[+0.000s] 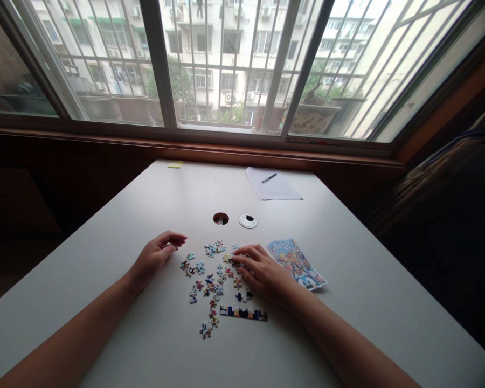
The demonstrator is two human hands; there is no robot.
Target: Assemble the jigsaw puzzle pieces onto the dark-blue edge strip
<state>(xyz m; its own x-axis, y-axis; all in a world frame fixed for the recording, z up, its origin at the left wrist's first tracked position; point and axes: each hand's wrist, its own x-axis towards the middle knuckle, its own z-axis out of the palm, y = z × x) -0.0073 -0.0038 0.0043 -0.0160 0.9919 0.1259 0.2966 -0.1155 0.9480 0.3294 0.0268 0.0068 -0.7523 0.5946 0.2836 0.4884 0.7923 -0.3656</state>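
Note:
Several small colourful jigsaw pieces lie scattered on the white table. A short joined strip of pieces sits nearest to me. My right hand rests palm down among the loose pieces, its fingertips pressed together on one of them near the top of the scatter. My left hand lies on the table to the left of the pieces, fingers loosely curled, holding nothing that I can see. A colourful printed picture card lies just right of my right hand.
A round cable hole and its white cap lie beyond the pieces. Farther back are a sheet of paper with a pen and a yellow sticky note. A barred window and wooden sill stand behind the table.

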